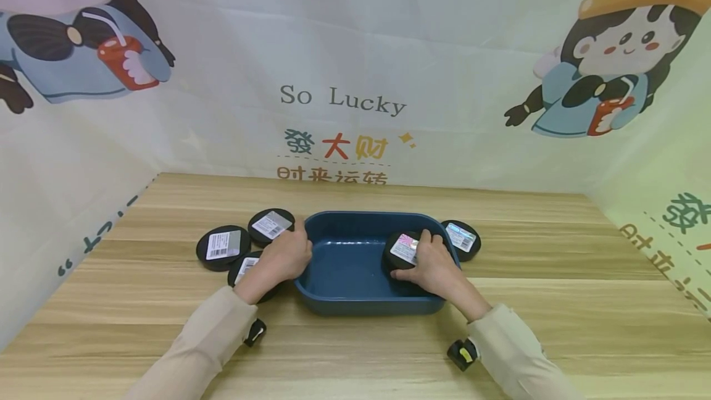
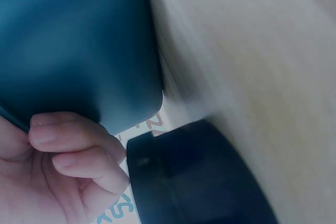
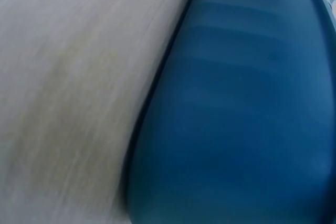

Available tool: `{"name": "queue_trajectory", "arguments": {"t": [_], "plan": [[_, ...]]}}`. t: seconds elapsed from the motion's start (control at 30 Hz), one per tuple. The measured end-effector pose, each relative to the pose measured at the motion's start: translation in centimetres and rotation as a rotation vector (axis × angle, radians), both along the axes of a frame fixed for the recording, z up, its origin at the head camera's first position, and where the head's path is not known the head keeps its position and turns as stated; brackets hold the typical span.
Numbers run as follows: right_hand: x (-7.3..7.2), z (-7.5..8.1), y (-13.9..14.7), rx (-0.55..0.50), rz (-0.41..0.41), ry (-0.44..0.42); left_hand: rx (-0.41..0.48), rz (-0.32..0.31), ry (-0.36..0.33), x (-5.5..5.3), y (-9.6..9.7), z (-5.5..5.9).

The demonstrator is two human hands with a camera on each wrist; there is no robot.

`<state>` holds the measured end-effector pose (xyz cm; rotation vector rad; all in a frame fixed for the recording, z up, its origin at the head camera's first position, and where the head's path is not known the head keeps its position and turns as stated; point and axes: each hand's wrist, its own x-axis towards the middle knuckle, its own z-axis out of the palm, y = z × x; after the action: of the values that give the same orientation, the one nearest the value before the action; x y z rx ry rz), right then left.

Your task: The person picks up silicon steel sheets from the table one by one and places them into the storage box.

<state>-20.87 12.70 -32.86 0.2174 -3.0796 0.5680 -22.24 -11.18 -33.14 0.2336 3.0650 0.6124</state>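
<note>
A deep blue rectangular basin (image 1: 339,267) with rounded corners stands mid-table. My left hand (image 1: 286,255) grips its left rim; in the left wrist view the bent fingers (image 2: 79,145) lie against the basin wall (image 2: 79,51). Inside the basin, toward the right end, my right hand (image 1: 439,267) holds a flat black round container (image 1: 395,258) with a white and pink label on top, thumb at its near side and fingers at its far side. The right wrist view shows only the basin's outer wall (image 3: 231,119) and the table, with that hand hidden.
Left of the basin lie three more black round containers (image 1: 223,245) with labels, one partly under my left forearm. Another labelled container (image 1: 462,239) sits just outside the basin's right end. A printed cloth (image 1: 344,36) walls the wooden table (image 1: 355,357) at the back and sides.
</note>
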Motion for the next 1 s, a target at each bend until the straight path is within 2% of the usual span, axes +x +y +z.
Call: {"name": "queue_trajectory", "arguments": {"t": [0.2,0.43,0.77,1.0], "plan": [[0.2,0.5,0.1,-0.005,-0.009,0.014,0.002,-0.003,0.010,0.0,0.0,0.0],[0.8,1.9,0.7,-0.048,0.020,0.033,0.003,-0.004,0.009,0.0,0.0,0.0],[1.1,2.8,2.0,-0.166,0.059,0.240,-0.004,-0.007,0.007,-0.1,-0.1,0.0],[0.6,2.9,3.3,-0.307,0.032,0.351,0.003,-0.007,-0.003,-0.1,0.0,0.0]]}}
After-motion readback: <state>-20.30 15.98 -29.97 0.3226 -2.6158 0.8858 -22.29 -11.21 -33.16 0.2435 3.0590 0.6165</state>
